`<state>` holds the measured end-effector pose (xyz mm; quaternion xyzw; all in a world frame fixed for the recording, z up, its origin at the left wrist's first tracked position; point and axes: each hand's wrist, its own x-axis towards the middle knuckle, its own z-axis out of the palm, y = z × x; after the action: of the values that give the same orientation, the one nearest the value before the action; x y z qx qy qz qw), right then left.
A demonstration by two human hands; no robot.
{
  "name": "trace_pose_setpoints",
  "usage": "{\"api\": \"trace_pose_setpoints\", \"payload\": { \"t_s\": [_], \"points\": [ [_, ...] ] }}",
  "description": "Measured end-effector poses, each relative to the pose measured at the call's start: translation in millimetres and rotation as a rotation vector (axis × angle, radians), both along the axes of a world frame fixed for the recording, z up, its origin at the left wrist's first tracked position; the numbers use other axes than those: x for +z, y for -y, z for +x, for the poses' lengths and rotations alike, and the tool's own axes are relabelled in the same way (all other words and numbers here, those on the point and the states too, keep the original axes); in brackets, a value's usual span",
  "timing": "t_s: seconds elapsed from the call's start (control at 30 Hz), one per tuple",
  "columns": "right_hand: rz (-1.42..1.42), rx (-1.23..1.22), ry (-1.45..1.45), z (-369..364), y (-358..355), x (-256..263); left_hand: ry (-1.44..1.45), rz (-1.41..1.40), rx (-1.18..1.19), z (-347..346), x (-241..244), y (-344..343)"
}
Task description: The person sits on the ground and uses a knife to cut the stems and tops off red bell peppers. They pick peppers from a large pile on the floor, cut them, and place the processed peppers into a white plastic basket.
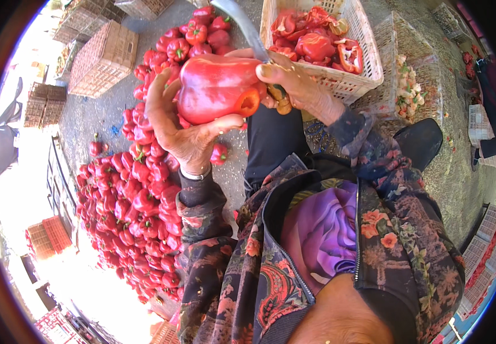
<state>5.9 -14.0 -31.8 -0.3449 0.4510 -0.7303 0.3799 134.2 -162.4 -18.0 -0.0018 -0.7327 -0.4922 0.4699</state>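
My left hand (185, 139) holds a large red bell pepper (213, 88) from its left and lower sides. At the pepper's right end is a round cut hole (248, 102), with no stem there. A knife with a long curved blade (248, 32) and a wooden handle (281, 98) is gripped in my right hand (304, 88). The blade points up and away from the pepper. My right thumb rests against the pepper's right end, and the other right fingers are partly hidden. Past my hands lie whole red bell peppers (196, 33) on the concrete floor.
A white plastic crate (338, 81) of cut red peppers (315, 46) stands beyond my right hand. Right of it, another crate (379, 92) holds pale pepper cores (409, 92). A big pile of peppers (132, 210) spreads at left. Stacked crates (104, 60) stand farther off.
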Motion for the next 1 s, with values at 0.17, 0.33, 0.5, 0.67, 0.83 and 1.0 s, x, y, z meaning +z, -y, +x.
{"api": "trace_pose_setpoints", "payload": {
  "t_s": [0.17, 0.33, 0.5, 0.67, 0.83, 1.0],
  "points": [
    [-0.011, -0.279, -0.318, -2, -31, 37, -0.047, 0.482, -0.222, -26, 9, -23],
    [-0.184, -0.422, -0.643, -23, -58, 34, 0.167, 0.788, -0.519, -36, 16, -35],
    [0.178, -0.494, -0.636, -20, -95, 40, 0.130, 0.698, -0.513, -52, 19, -50],
    [0.300, -0.735, -0.770, -14, -112, 19, 0.128, 0.208, -0.180, -88, -3, -56],
    [0.574, -0.642, -0.756, -7, -114, 17, 0.150, -0.048, -0.014, -105, -3, -72],
    [0.525, -0.751, -0.832, -27, -107, -20, 0.144, -0.195, 0.034, -117, -5, -80]
  ]
}}
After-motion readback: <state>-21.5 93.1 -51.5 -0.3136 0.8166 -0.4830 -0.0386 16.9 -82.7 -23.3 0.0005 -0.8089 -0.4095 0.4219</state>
